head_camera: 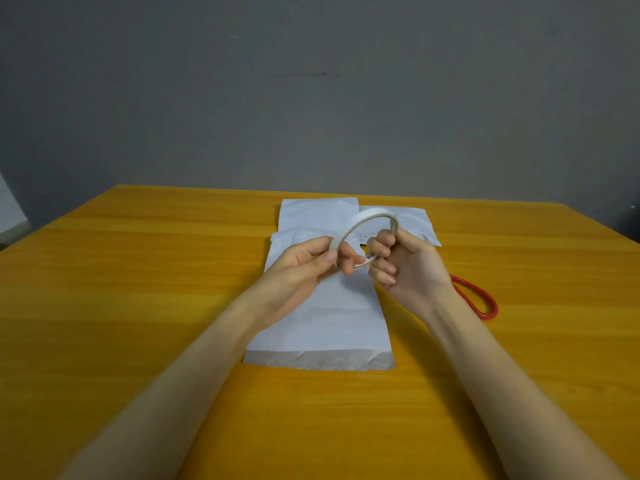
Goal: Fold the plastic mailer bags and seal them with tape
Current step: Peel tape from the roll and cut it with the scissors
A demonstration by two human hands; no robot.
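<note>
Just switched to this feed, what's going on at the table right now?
A person holds a tape roll up with both hands: the left hand pinches its near-left rim and the right hand grips the right side, perhaps hunting for the tape end. Below them a white mailer bag lies flat on the yellow table, with more mailers behind it. Red-handled scissors lie to the right, partly hidden by the right wrist.
</note>
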